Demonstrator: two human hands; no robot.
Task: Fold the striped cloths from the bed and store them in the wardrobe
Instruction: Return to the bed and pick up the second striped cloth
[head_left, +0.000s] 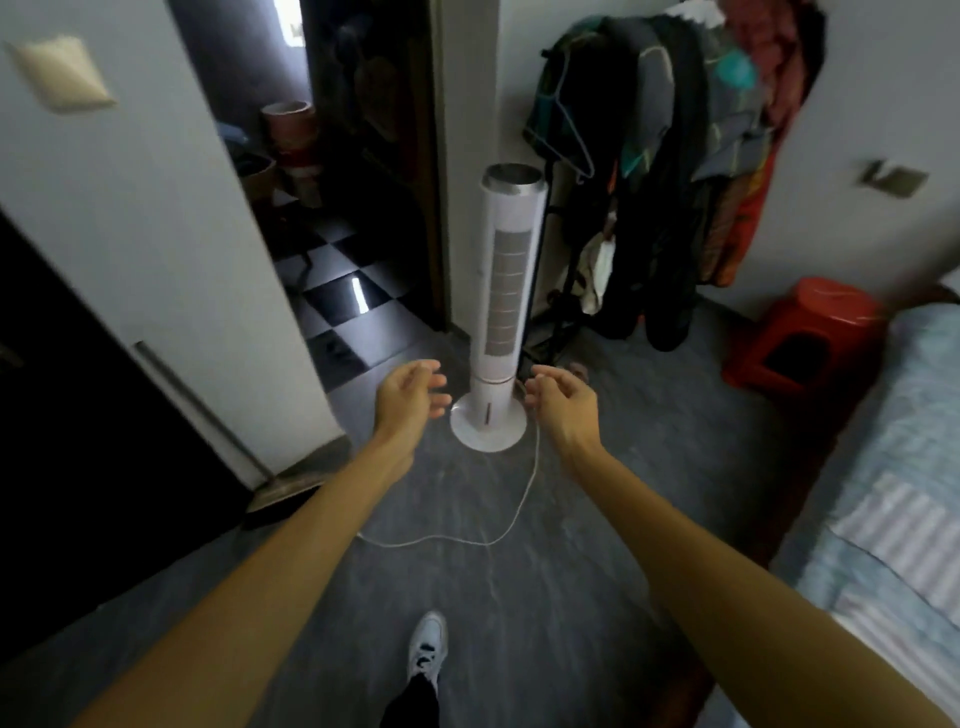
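left grip (413, 396) and right grip (564, 397) reach forward, fingers loosely spread, holding nothing, either side of a white tower fan's (506, 291) base. a striped cloth (894, 525) lies on the bed (914, 395), far right.

Left forearm (291, 545) and right forearm (701, 545) bare, uncovered from frame edge to wrist; left hand (413, 392) and right hand (563, 397), either side of the tower fan (506, 291) base, bare too. Directly below the fan: one white lace-up sneaker (428, 649), dark markings over the tongue area. Black trouser leg (410, 706) above it, hem meeting the shoe collar.
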